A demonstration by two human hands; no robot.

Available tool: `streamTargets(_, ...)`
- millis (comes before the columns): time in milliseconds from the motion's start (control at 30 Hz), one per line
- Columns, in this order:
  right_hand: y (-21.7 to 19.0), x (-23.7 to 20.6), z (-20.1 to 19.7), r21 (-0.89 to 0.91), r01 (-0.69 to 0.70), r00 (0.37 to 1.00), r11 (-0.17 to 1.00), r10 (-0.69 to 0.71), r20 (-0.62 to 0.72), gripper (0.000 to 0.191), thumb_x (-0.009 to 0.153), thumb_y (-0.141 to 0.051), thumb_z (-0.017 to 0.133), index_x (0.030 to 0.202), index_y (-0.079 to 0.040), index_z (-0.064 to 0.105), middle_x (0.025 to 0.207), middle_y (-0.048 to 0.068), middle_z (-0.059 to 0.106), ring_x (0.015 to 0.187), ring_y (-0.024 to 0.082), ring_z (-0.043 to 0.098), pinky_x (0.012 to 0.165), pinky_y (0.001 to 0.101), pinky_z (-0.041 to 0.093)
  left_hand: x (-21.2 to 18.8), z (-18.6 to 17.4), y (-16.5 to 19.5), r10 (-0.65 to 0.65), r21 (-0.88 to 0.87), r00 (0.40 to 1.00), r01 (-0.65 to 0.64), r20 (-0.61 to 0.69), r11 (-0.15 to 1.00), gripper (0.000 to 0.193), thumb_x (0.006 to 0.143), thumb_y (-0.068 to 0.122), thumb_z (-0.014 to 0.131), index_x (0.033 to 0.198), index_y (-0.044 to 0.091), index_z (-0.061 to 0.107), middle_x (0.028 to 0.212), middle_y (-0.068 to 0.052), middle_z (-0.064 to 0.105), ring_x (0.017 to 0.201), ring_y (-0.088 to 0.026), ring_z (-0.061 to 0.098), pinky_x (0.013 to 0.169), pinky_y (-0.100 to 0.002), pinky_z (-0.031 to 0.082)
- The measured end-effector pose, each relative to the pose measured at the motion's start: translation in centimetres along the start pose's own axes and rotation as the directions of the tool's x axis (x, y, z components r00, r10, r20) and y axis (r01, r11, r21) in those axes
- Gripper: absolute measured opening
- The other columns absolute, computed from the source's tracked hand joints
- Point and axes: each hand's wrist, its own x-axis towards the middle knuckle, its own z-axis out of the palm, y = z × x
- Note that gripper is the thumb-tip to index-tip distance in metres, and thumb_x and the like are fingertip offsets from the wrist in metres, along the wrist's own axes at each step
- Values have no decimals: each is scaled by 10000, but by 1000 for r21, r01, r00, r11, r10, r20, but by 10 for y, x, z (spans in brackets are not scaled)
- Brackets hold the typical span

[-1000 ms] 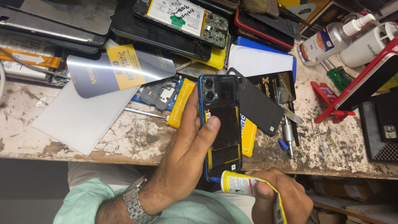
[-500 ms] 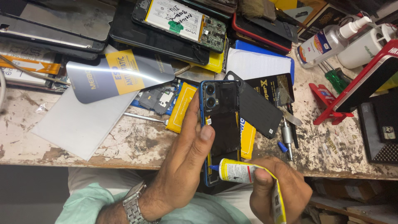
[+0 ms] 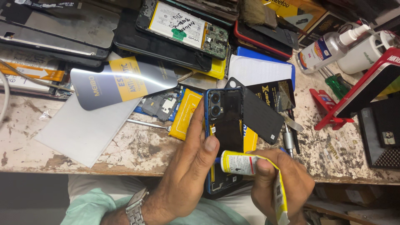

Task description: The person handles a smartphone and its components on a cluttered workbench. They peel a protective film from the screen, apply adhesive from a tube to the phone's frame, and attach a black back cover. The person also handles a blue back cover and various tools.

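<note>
At the far left, a stack of dark flat phone screens [image 3: 54,29] lies at the back of the worn, paint-stained wooden workbench [image 3: 137,150]. In front of it there is a grey curved anti-static sheet with a yellow band [image 3: 121,81], and it lies partly over a pale grey rectangular sheet [image 3: 83,131]. Behind these, an opened phone with a white battery and a green circuit board [image 3: 183,27] rests on other dark phone parts.

Near the middle, a thin metal tool [image 3: 148,124] lies on the bench, just beside a flat yellow battery [image 3: 185,113]. The left hand [image 3: 187,175], with a metal watch [image 3: 135,208] on the wrist, comes up from below and holds the blue-framed phone with its back cover removed [image 3: 225,121]. The fingers lie along the left edge of the phone and the thumb presses on its dark inner side. The phone is tilted over the front edge of the bench, camera end away from the person.

The right hand [image 3: 283,185] is closed around a small yellow and white tube [image 3: 241,162], and the tip of the tube touches the lower part of the phone. A black back cover [image 3: 260,114] leans beside the phone at its right.

Further right, a red stand [image 3: 333,112] holds a dark device, and a white spray bottle [image 3: 329,48] lies behind it.
</note>
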Motion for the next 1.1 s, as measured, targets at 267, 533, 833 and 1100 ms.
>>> streamTargets(267, 0, 13, 4, -26, -5, 1000, 1000, 5, -14, 244, 1079, -153, 572, 958, 50, 634, 792, 102, 709, 651, 176, 706, 605, 296, 532, 0, -2, 2, 28, 32, 1000, -28, -2, 999, 752, 1122, 466, 252, 1623, -57, 44, 1697, -237, 217, 1593, -332, 196, 1242, -425, 169)
streamTargets(533, -1, 27, 3, -64, -3, 999, 998, 1, -35, 275, 1105, -184, 572, 944, 24, 654, 791, 88, 701, 652, 161, 689, 573, 271, 514, -2, -1, 0, -7, 17, 1000, 7, 0, 1000, 808, 1112, 500, 249, 1604, -106, 41, 1688, -279, 196, 1594, -359, 164, 1238, -445, 139)
streamTargets(833, 0, 41, 6, -71, 23, 999, 997, -25, -28, 255, 1102, -163, 581, 928, 10, 652, 798, 87, 712, 645, 145, 685, 559, 257, 503, -1, -1, -1, 9, 8, 1000, -10, 17, 1000, 817, 1109, 518, 251, 1609, -94, 41, 1682, -285, 204, 1585, -367, 185, 1234, -451, 144)
streamTargets(1100, 1, 49, 7, -93, 35, 998, 995, -39, -48, 236, 1119, -144, 587, 951, 13, 643, 824, 93, 703, 669, 156, 686, 582, 257, 508, -2, -3, 2, -27, 78, 1000, 26, 16, 997, 801, 1101, 504, 263, 1635, -62, 73, 1705, -274, 235, 1575, -362, 207, 1256, -450, 168)
